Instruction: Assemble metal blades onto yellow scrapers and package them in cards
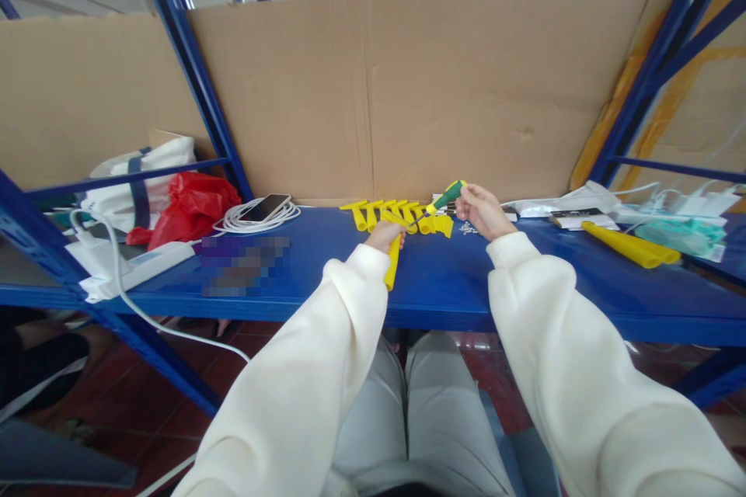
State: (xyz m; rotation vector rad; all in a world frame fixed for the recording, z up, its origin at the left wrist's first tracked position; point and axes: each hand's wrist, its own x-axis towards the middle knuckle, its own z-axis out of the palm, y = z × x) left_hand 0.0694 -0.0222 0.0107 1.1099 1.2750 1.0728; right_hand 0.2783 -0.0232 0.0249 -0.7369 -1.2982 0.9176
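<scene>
My left hand is closed around a yellow plastic tube-shaped handle, whose lower end sticks out toward me. Pinched at its butt end by the fingers of my right hand is a screwdriver with a green and yellow grip. Its shaft slants down left to the top of the yellow handle; whether the tip sits in a screw is too small to tell. Just behind my left hand stands a row of similar yellow plastic pieces. Beside my right hand lies a small scatter of screws.
On the blue shelf, a phone rests on a coiled white cable at left, near a red bag and a power strip. Yellow tubes lie at right. Cardboard and blue posts bound the space.
</scene>
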